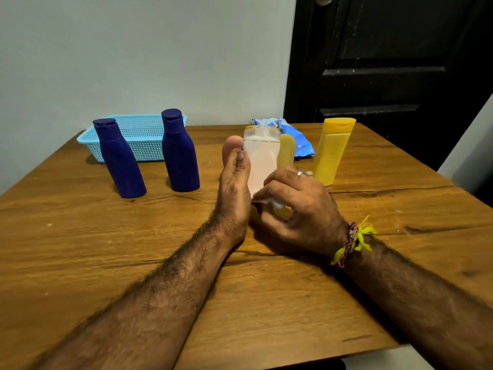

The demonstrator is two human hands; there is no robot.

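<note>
Where the wooden table [266,303] meets the wall, a light blue mesh basket [88,137] sits far left. The left dark blue bottle [121,161] and the right dark blue bottle [180,156] stand upright in front of it, well apart from the hands. Tall yellow bottle [332,153] stands right of centre. Pale pink bottle [262,161] is upright at mid-table; its base is hidden, so contact with the tabletop cannot be told. Left hand [233,193] grips it from the left, fingers wrapped behind, thumb on the near face. Right hand [301,206], fingers curled, pinches a white wad [266,200] against the bottle's lower edge. Smaller yellow bottle [286,150] is just behind the pale one, crumpled blue packet [301,145] beyond. Ring [301,172] on a right finger.
</note>
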